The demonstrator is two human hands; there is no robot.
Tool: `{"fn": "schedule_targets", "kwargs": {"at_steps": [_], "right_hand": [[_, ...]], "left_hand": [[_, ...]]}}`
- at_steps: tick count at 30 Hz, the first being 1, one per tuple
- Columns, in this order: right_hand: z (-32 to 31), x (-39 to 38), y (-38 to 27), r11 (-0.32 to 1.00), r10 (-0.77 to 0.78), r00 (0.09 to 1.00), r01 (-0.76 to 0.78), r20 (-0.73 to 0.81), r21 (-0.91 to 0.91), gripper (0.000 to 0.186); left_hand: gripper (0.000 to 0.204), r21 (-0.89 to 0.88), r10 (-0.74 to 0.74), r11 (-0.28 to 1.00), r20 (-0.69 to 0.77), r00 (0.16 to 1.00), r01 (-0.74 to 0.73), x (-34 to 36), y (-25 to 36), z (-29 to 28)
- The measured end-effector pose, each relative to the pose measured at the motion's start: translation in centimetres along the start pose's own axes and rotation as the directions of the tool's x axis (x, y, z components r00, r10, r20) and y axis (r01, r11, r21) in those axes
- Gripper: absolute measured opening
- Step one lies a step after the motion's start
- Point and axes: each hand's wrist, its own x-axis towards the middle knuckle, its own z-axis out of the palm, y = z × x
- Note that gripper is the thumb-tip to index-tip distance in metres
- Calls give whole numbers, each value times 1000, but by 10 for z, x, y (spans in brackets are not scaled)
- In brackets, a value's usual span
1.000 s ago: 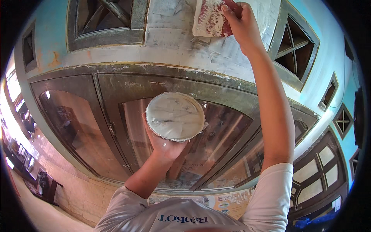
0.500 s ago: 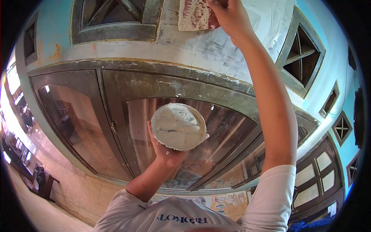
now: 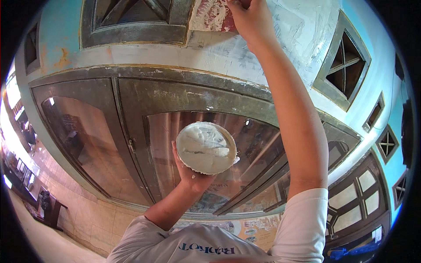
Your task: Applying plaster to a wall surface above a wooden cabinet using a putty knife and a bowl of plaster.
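My left hand point(image 3: 191, 176) is wrapped round a round tub of whitish putty point(image 3: 206, 147) from below and its left side. The putty's surface is uneven, with a ridge across it, and more is caked on the rim. High up, at the top edge of the picture, my right hand point(image 3: 253, 21) grips a flat dark-red putty spreader point(image 3: 209, 16) smeared with putty. The spreader is close to the wall point(image 3: 294, 30), above the door frame; its upper part is cut off, and I cannot tell whether it touches. Fresh-looking white patches and streaks cover that wall area.
Below the wall is a dark wooden double door point(image 3: 193, 94) with glass panes. Wooden vents with crossed bars, one at upper left point(image 3: 131, 37) and one at right point(image 3: 343, 63), flank the whitened patch. A tiled floor point(image 3: 83, 206) and a low dark table point(image 3: 51, 209) lie at lower left.
My right hand has moved left with the spreader along the wall. The tub in my left hand has shifted slightly right and down.
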Motion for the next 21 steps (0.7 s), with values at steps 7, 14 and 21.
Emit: {"fn": "schedule_targets", "kwargs": {"at_steps": [7, 14, 21], "right_hand": [[0, -4, -4, 999, 40, 998, -41, -47, -31, 35], [-23, 12, 42, 974, -66, 993, 87, -102, 207, 29], [-85, -4, -34, 894, -446, 885, 434, -130, -114, 17]], "left_hand": [[76, -39, -42, 998, 18, 999, 43, -3, 6, -5], [75, -57, -22, 998, -2, 1000, 22, -10, 11, -6], [76, -21, 4, 1000, -36, 999, -5, -15, 15, -8]]}}
